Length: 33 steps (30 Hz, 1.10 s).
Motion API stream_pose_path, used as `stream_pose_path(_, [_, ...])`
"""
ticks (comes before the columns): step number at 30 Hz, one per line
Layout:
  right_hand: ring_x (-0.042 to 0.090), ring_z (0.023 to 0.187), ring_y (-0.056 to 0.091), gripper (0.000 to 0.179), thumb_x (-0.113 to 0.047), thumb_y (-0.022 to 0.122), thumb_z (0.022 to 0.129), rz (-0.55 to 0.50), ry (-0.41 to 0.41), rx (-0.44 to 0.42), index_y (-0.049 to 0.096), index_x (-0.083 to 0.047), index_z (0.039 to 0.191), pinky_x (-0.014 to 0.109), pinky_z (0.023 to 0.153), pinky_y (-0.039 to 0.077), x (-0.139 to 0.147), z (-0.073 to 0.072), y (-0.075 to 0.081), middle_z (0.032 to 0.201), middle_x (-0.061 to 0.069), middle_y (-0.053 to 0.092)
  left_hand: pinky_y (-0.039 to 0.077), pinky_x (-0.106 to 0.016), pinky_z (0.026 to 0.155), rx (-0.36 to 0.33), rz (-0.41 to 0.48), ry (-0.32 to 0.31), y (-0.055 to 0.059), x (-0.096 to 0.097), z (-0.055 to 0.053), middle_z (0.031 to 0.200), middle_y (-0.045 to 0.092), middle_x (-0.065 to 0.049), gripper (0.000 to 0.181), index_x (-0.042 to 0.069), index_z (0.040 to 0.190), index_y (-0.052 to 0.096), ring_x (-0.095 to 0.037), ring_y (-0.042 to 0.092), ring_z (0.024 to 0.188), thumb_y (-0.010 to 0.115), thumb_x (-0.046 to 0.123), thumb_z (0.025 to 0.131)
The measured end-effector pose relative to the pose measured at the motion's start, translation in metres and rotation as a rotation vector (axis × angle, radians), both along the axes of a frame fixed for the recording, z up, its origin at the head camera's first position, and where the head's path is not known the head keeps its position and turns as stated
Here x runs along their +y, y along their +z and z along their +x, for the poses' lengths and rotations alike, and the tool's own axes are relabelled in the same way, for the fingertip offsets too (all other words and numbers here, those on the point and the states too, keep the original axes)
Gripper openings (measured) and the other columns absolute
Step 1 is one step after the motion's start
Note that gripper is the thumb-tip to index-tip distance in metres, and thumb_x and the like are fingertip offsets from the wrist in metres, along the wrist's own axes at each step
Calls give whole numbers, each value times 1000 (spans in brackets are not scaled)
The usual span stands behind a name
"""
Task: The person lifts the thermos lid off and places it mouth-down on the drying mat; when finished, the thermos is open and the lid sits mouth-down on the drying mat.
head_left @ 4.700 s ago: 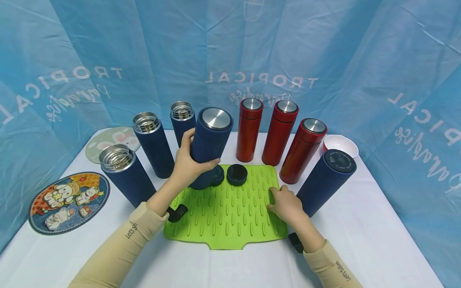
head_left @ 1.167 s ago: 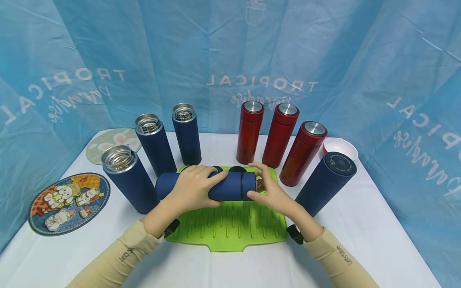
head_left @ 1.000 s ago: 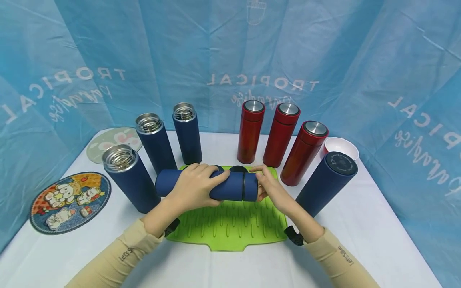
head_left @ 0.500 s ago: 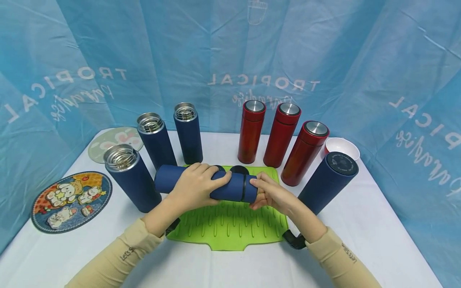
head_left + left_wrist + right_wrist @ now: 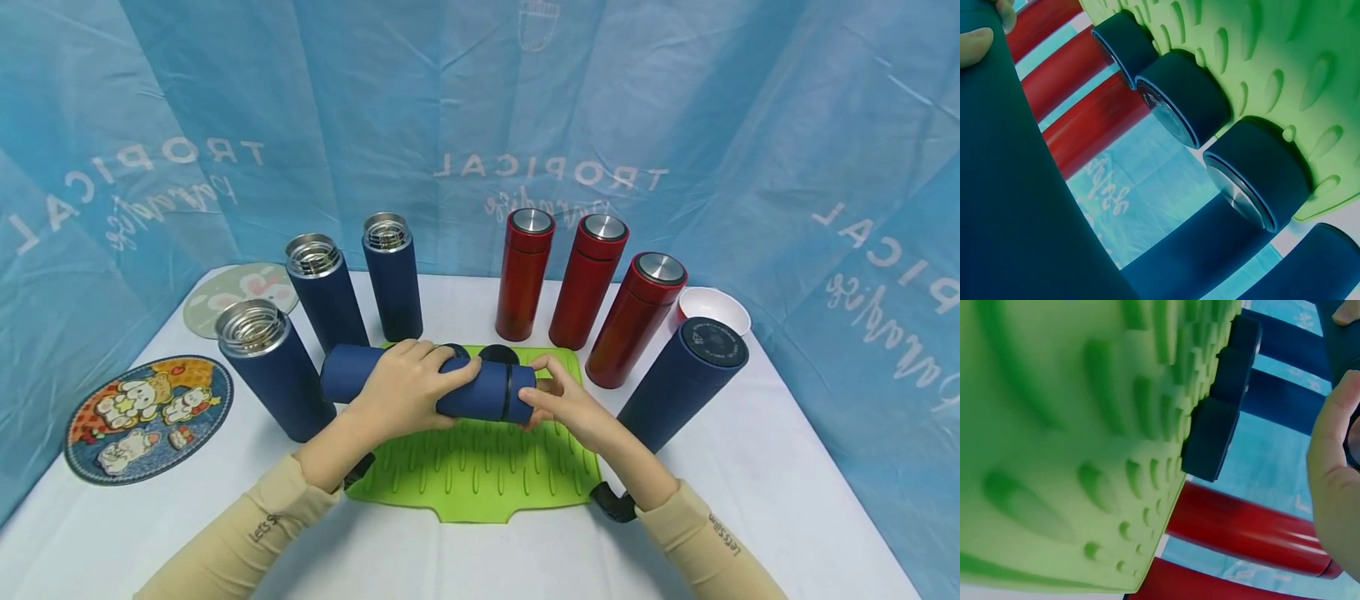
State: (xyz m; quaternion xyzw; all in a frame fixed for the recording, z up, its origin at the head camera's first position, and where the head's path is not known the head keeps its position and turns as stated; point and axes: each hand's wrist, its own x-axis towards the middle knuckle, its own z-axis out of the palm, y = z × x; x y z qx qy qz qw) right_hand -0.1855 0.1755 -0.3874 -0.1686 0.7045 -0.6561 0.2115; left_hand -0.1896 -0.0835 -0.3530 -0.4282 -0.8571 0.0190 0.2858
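Observation:
My left hand [image 5: 408, 387] grips a navy thermos flask [image 5: 472, 397] by its body and holds it on its side over the green ribbed mat [image 5: 480, 479]. The flask's lid [image 5: 521, 393] points right. My right hand [image 5: 573, 412] holds that lid end, thumb at the near side and index finger at the far side. Navy lids [image 5: 1260, 169] stand on the mat behind the flask, mostly hidden by it in the head view. The left wrist view shows three of them. In the right wrist view, my right hand's thumb and palm [image 5: 1338, 481] curve around the lid end.
Three navy flasks without lids [image 5: 277, 375] stand at the left, showing steel mouths. Three red flasks [image 5: 588, 283] with lids stand at the back right. A navy flask [image 5: 678, 387] is upside down beside the right forearm. A white bowl [image 5: 720, 308] and oval placemats [image 5: 150, 421] lie further out.
Earlier the flask was upright in my left hand and my right hand rested by the mat. The flask has tipped sideways; my right hand has come to its lid, and its fingers have shifted there.

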Motion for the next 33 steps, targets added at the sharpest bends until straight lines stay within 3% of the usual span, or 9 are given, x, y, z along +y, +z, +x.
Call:
stream_pose_path(4, [28, 94, 58, 52, -29, 63, 87, 44, -2, 114, 32, -9, 124, 46, 82, 48, 2, 1, -2, 121, 24, 49, 50, -40, 76, -20, -7, 3, 1, 0, 0, 97, 66, -9, 75, 23, 118, 58, -27, 63, 85, 82, 54, 54])
stream_pose_path(9, [28, 94, 56, 55, -22, 68, 84, 107, -18, 280, 36, -11, 126, 37, 83, 47, 4, 0, -5, 114, 16, 53, 50, -40, 76, -35, -9, 12, 1, 0, 0, 98, 66, -9, 75, 23, 119, 58, -27, 63, 86, 81, 54, 55])
stream_pose_path(15, [21, 97, 57, 62, -15, 76, 76, 194, -57, 439, 39, -10, 125, 48, 91, 43, 5, 2, -9, 114, 10, 54, 49, -39, 76, -60, -8, 24, 2, 0, 1, 98, 66, -8, 76, 23, 121, 58, -26, 63, 87, 80, 55, 56])
stream_pose_path(20, [23, 105, 53, 69, -6, 82, 66, 306, -46, 767, 41, -13, 120, 49, 85, 47, 6, 1, -8, 123, 11, 46, 50, -39, 76, -95, 0, 32, 1, 0, 1, 98, 66, -8, 77, 22, 123, 59, -26, 63, 87, 79, 56, 57])
stream_pose_path(23, [28, 113, 46, 72, -15, 84, 65, 341, -29, 912, 38, -13, 120, 46, 84, 48, 6, -1, -6, 128, 13, 40, 50, -39, 76, -102, 9, 33, 0, 0, 0, 98, 65, -9, 76, 21, 123, 60, -25, 63, 86, 78, 58, 58])
stream_pose_path(25, [32, 121, 39, 76, -28, 81, 70, 317, -5, 871, 33, -13, 127, 46, 87, 46, 6, -2, -5, 135, 14, 33, 50, -39, 74, -100, 19, 30, -1, 0, 0, 97, 65, -9, 75, 21, 122, 60, -25, 63, 85, 77, 58, 59])
stream_pose_path(28, [32, 121, 40, 75, -48, 62, 83, 260, -6, 631, 23, -14, 137, 48, 91, 43, 6, -2, -2, 136, 15, 32, 50, -39, 73, -94, 30, 25, -2, 0, -1, 96, 65, -8, 76, 21, 122, 61, -24, 63, 84, 76, 61, 58])
stream_pose_path(30, [31, 110, 49, 69, -56, 45, 90, 242, -46, 423, 22, -13, 140, 47, 88, 44, 5, -1, 1, 125, 16, 43, 50, -39, 73, -95, 34, 23, -2, 1, 0, 97, 65, -8, 79, 22, 123, 60, -24, 63, 85, 75, 63, 58])
stream_pose_path(33, [28, 86, 61, 67, -58, 26, 94, 257, -74, 156, 29, -8, 138, 44, 79, 48, 3, 0, 7, 95, 15, 61, 50, -40, 75, -91, 32, 25, -1, 2, 0, 97, 65, -7, 83, 23, 126, 58, -25, 63, 86, 73, 67, 57])
